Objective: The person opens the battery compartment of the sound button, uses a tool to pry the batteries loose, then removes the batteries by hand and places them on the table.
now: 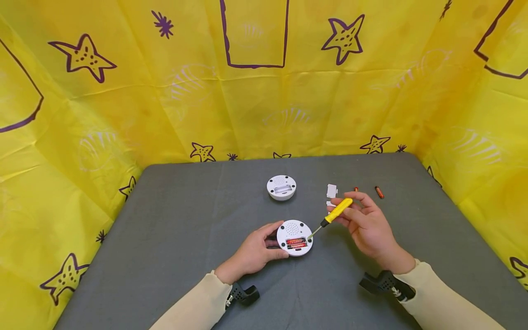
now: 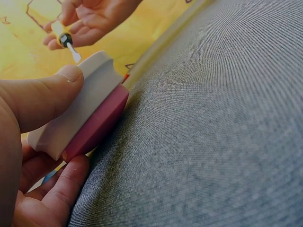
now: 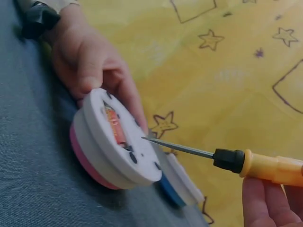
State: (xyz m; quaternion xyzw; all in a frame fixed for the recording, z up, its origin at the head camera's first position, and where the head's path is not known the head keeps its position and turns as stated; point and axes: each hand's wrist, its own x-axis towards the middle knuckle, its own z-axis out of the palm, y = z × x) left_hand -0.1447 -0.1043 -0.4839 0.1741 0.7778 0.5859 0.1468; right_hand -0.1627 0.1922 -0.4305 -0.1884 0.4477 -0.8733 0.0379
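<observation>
A round white device (image 1: 294, 228) lies with its speaker holes and small black feet facing up. Two red batteries (image 1: 296, 243) sit side by side in its uncovered compartment. My left hand (image 1: 251, 252) grips it at the left, thumb on the upper rim and fingers round the side; its pink layer (image 2: 102, 123) shows from the wrist. Between the fingers and thumb of my right hand (image 1: 373, 229) is a screwdriver (image 1: 339, 211) with a yellow handle. Its metal tip points down at the device beside the compartment; whether it touches, I cannot tell.
Behind stands a second round white device (image 1: 282, 196), blue below, its battery compartment bare. Near my right fingers lie a white battery cover (image 1: 332, 190) and another white piece, partly hidden. A loose red battery (image 1: 379, 192) lies farther right, another partly behind the hand. Yellow cloth surrounds the grey table (image 1: 198, 206).
</observation>
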